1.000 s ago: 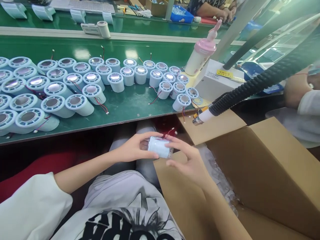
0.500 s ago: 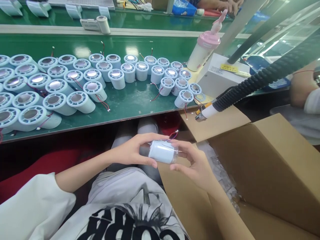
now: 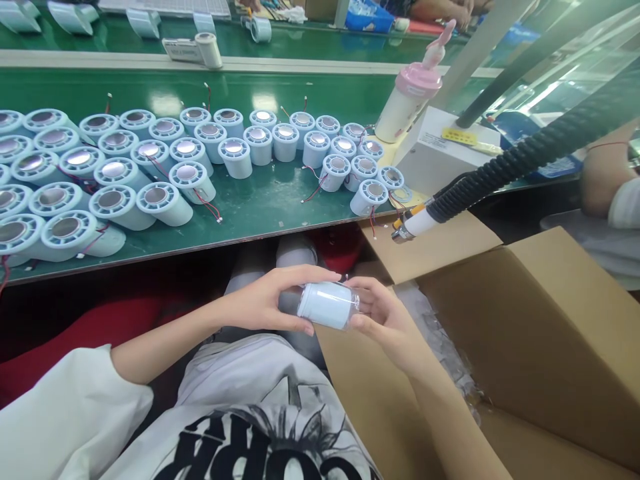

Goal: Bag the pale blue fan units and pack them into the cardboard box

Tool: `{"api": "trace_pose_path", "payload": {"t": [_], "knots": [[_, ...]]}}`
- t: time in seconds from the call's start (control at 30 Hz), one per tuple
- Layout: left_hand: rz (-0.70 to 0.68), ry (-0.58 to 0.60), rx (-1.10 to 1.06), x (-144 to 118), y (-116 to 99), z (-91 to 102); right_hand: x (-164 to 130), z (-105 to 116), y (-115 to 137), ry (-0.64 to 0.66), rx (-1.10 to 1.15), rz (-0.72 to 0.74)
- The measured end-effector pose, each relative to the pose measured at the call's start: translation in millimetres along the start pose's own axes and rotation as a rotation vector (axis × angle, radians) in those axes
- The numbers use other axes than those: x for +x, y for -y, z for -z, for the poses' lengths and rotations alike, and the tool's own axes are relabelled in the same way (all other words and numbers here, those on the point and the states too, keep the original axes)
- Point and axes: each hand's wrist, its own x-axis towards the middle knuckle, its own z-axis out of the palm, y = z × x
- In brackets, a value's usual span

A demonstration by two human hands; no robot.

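Above my lap, a light blue cylindrical housing (image 3: 327, 305) lies on its side with clear plastic film around it. Its left end is wrapped by the thumb and fingers of my left hand (image 3: 273, 300). At the other end, my right hand (image 3: 390, 323) pinches the clear film with thumb and fingers. A small connector tip pokes out behind the housing; most of its wire is hidden. Many similar blue housings (image 3: 235, 158) stand on the green bench (image 3: 250, 207) ahead, several with thin red and dark wires trailing.
An open cardboard box (image 3: 550, 333) stands at my right, with clear plastic pieces (image 3: 445, 347) along its inner left side. A black flexible hose (image 3: 525, 153) slopes over it. A pink-lidded bottle (image 3: 407, 100) stands beside a white box-shaped device (image 3: 445, 143). Co-workers' hands show at the far side.
My right hand has shifted slightly right and its fingers have curled at the film's end. The wire has dropped mostly out of sight. Another blue part has appeared on the far bench.
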Motion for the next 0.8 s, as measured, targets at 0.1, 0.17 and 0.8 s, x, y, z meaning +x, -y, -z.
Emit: {"api": "trace_pose_path", "payload": {"t": [0.1,0.17,0.8], "knots": [[-0.017,0.009,0.027,0,-1,1.0,2,-1,-2,0.002,0.044,-0.040],[-0.022,0.009,0.035,-1,-1,1.2,2,-1,-5,0.015,0.088,-0.068],[-0.086,-0.012,0.010,-2,6,0.4,12,-12,-7,0.147,0.355,-0.502]]}}
